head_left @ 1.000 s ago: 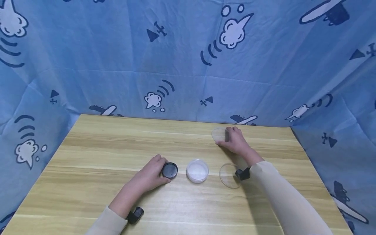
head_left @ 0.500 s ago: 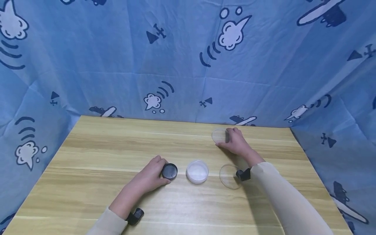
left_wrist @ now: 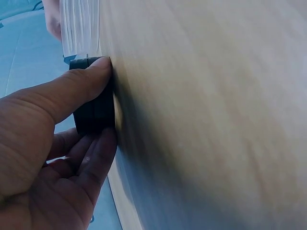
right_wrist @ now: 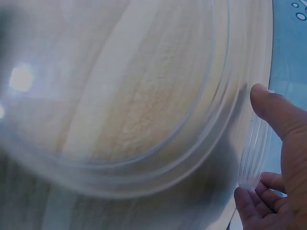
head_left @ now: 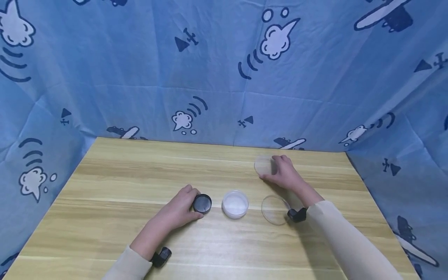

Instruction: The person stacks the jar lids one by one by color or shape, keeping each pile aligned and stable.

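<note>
My left hand (head_left: 179, 207) grips a low black round cap (head_left: 202, 204) from its left side, thumb and fingers on opposite edges; the left wrist view shows the cap's dark side wall (left_wrist: 96, 112) close to the wooden surface. Farther back, my right hand (head_left: 284, 172) pinches a clear round lid (head_left: 263, 165) by its right edge. Seen edge-on in the right wrist view, that clear lid (right_wrist: 252, 151) has several fine rims between thumb and fingertips. Whether it touches the table is hard to tell.
Between the hands stands a clear round dish (head_left: 235, 204), close to the black cap's right. A flat clear round lid (head_left: 274, 210) lies under my right wrist. The wooden table (head_left: 140, 175) ends at a blue patterned cloth (head_left: 217, 70) behind and at the sides.
My right hand and the clear lid in it have shifted slightly nearer and to the right. My left hand and the black cap have stayed put.
</note>
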Available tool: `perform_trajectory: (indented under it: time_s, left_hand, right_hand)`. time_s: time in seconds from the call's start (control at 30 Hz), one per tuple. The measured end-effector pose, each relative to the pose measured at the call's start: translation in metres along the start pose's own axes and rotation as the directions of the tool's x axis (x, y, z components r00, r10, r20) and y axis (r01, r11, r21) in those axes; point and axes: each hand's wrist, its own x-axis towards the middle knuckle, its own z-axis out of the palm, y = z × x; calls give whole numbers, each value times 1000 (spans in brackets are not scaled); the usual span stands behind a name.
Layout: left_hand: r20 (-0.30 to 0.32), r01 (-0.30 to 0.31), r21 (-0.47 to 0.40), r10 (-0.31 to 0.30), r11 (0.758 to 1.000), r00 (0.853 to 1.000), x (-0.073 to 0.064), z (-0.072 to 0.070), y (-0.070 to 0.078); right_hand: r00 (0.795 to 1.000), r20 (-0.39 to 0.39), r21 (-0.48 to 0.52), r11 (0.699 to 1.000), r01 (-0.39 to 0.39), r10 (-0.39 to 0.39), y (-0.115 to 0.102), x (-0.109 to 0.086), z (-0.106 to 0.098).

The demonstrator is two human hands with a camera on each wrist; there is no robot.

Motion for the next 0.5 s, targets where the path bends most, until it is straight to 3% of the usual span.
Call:
perform_trajectory:
  time_s: [0.5]
  left_hand:
    - [6,16,0,-16,1000,1000,-1,0,1]
  right_hand:
    - [999,-18,25,999,39,-39,-10,-23,-3]
